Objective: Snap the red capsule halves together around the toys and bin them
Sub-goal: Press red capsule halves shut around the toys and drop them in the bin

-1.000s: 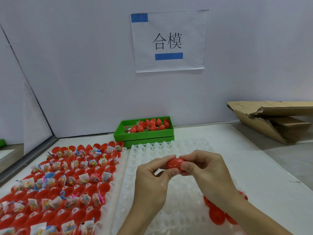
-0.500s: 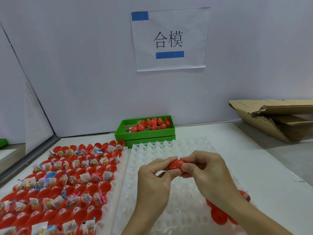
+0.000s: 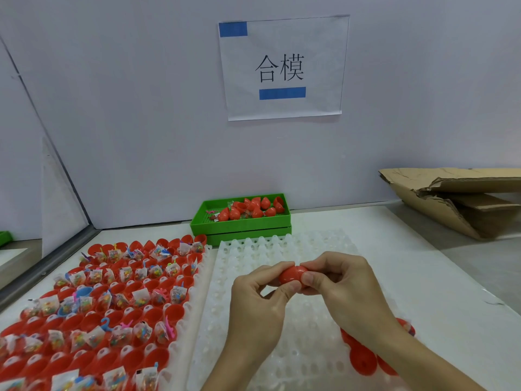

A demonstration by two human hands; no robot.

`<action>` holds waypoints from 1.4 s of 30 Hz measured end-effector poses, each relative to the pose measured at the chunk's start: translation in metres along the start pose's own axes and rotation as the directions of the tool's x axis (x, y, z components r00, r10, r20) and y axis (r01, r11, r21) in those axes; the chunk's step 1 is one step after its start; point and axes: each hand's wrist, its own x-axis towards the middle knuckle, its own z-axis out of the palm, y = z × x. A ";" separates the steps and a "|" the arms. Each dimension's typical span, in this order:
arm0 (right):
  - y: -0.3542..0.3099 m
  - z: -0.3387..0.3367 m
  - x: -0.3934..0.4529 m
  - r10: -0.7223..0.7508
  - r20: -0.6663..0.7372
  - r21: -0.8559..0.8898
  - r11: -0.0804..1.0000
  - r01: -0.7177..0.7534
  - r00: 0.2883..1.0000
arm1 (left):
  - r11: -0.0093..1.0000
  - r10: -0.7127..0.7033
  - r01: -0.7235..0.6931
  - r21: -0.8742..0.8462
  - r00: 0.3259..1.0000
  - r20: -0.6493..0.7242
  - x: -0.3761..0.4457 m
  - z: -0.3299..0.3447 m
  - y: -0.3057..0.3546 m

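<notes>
- The left hand (image 3: 259, 300) pinches a red capsule (image 3: 291, 275) between thumb and curled fingers, gripping its left side.
- The right hand (image 3: 341, 289) grips the same capsule from the right, thumb below and fingertips curled over the top.
- The capsule is held in the air between both hands, above the white moulded tray (image 3: 253, 277); its two halves meet at a visible seam, though whether they are fully snapped cannot be told.
- Left of the white tray, and touching its edge, lies a tray of open red capsule halves (image 3: 135, 311), many holding small bagged toys (image 3: 141, 296) in clear packets.
- At the back of the worktop (image 3: 437, 292), near the wall, stands a green bin (image 3: 239, 224) with finished red capsules (image 3: 251, 207) heaped toward its right side.
- A few loose red halves (image 3: 363, 359) lie at the near right edge of the white tray, partly hidden under the right forearm.
- A paper sign (image 3: 282, 66) with two printed characters and blue blocks hangs on the wall above the bin.
- Flattened brown cardboard (image 3: 451, 198) rests at the far right of the worktop, well apart from the trays.
</notes>
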 end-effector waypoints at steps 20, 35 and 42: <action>-0.001 -0.001 0.006 -0.082 0.062 -0.087 0.992 0.087 0.995 | 0.989 0.149 -0.149 0.018 0.989 0.020 0.006 0.003 -0.011; -0.003 0.008 -0.001 -0.056 0.093 0.046 0.998 0.052 0.994 | 0.954 0.263 -0.255 0.159 0.964 -0.029 0.007 0.001 -0.005; 0.003 0.015 -0.002 0.021 0.082 0.038 0.999 -0.024 0.996 | 0.713 0.523 -0.464 0.525 0.851 0.041 0.003 0.007 -0.014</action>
